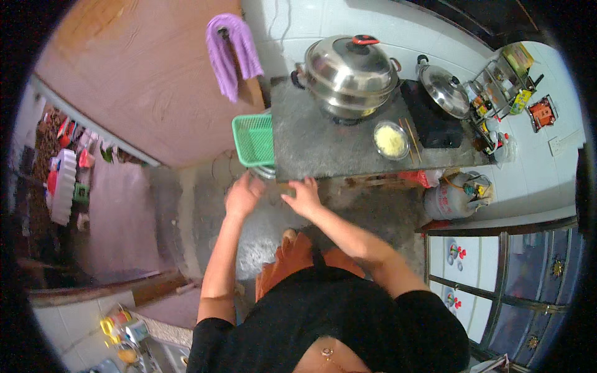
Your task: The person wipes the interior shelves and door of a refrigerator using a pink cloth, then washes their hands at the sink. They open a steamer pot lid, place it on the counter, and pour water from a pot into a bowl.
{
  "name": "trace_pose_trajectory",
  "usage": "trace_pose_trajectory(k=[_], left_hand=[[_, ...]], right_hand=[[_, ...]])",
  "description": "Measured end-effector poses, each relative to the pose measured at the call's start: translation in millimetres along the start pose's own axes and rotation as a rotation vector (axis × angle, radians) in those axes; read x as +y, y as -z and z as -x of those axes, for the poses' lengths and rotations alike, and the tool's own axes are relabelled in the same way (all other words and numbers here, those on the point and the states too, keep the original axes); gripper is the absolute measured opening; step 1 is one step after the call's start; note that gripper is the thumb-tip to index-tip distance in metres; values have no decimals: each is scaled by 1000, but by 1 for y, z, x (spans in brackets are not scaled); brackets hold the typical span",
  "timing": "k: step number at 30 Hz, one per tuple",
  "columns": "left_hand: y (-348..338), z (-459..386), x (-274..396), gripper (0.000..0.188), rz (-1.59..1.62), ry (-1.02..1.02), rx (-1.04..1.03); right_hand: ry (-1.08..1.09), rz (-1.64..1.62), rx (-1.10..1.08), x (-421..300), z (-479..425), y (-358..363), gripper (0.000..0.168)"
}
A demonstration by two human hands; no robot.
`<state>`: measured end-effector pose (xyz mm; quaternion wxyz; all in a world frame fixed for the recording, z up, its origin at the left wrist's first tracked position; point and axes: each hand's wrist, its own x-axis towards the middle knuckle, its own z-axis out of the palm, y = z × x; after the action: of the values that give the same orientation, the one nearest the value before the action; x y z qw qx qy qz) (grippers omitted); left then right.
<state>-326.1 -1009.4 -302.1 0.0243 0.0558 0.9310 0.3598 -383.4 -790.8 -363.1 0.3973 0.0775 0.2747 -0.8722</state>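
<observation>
My left hand (pixel 243 196), slightly blurred, hangs just below the green plastic basket (pixel 255 140) with its thumb apart from the fingers. Its fingertips are close to a metal rim (pixel 265 172) under the basket; whether they touch it I cannot tell. My right hand (pixel 305 199) is at the front edge of the grey stone counter (pixel 303 140), thumb spread and nothing visible in it. The counter's left end partly covers the basket. On the counter, a bowl of pale yellow shredded food (pixel 391 141) sits beside a pair of chopsticks (pixel 410 140).
A lidded steel steamer pot (pixel 350 74) stands at the back. To its right, a lidded pan (pixel 444 91) rests on a black cooktop (pixel 431 123). A gas cylinder (pixel 450 198) stands below the counter. A purple towel (pixel 233 51) hangs by the door panel (pixel 140 84); a cabinet (pixel 471 265) is at right.
</observation>
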Motion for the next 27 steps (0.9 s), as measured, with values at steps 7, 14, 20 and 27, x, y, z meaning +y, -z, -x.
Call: trace_pose_trajectory(k=[7,14,20,27], left_hand=[[-69,-195,46,47,17,-217,190],[-60,-404,229,58,-198,-345,458],[-70,-473,286,56,-569,-135,285],[-75,-503,265,41,-557,-168,266]], right_hand=[[254,1049,56,-88,58,88,34],[171,838,-87,-208,96,79,33],[142,995,-79,-270,108,93,31],[104,979,-82,-292,105,103,32]])
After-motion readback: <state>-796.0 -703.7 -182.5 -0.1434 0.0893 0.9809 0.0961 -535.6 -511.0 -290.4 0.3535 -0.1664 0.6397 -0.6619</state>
